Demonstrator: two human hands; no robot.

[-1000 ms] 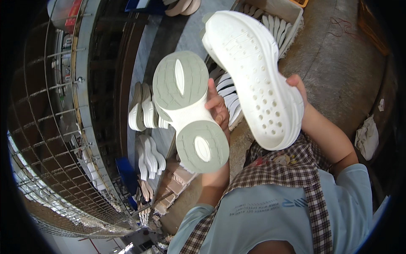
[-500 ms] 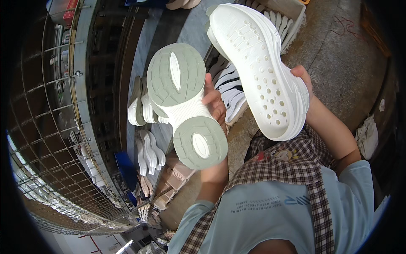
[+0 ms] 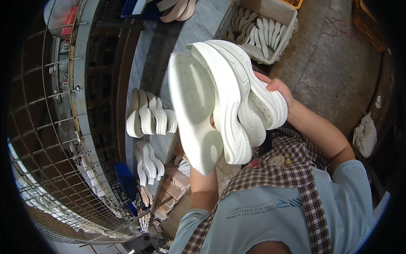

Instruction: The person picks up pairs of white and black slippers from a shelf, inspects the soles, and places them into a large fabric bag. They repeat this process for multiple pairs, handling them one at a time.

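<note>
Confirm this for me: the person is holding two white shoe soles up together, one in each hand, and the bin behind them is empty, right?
Not quite: the bin is not empty. The head view shows it holding a row of white soles standing on edge. The rest holds: two white soles are held up together, the right hand on one, the left hand mostly hidden behind the other.

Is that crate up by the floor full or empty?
Partly full: the crate holds a row of white soles standing on edge, with bare wall showing above them.

Dim workshop, soft overhead light; white soles bright, mild glare; strong fisheye bending, black vignette at rim.
</note>
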